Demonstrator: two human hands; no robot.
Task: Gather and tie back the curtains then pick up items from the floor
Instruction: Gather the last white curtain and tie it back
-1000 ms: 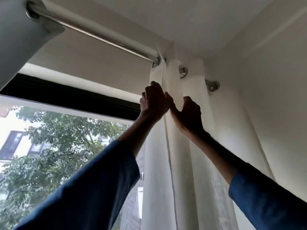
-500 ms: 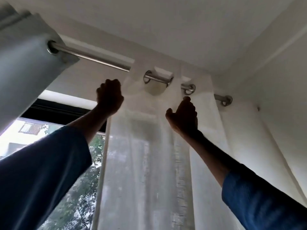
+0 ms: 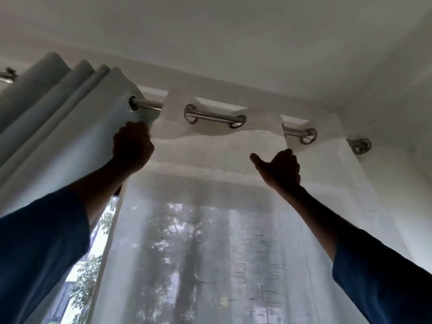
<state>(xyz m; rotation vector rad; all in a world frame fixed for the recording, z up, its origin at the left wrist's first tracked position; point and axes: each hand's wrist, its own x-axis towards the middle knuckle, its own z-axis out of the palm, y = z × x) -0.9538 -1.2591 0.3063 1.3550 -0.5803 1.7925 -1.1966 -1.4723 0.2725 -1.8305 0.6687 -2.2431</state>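
Head view, looking up at the window top. The sheer curtain [image 3: 210,230] hangs spread flat over most of the opening, its eyelets spaced apart along the rod [image 3: 215,116]. The grey curtain [image 3: 58,108] is bunched in pleats at the left end, just beside the sheer's leading edge.

Your left hand [image 3: 132,146] is a closed fist gripping the top of that leading edge, below the rod. Your right hand [image 3: 280,168] grips a fold under an eyelet [image 3: 308,136], fingers curled into the fabric and thumb stuck out.

Step in hand, as judged: gathering. The sheer is not yet drawn together or tied. The next move calls for sliding the eyelets along the rod toward one side, pleats stacked evenly, pulling level with the rod so no ring binds. No tie-back or floor is in view.
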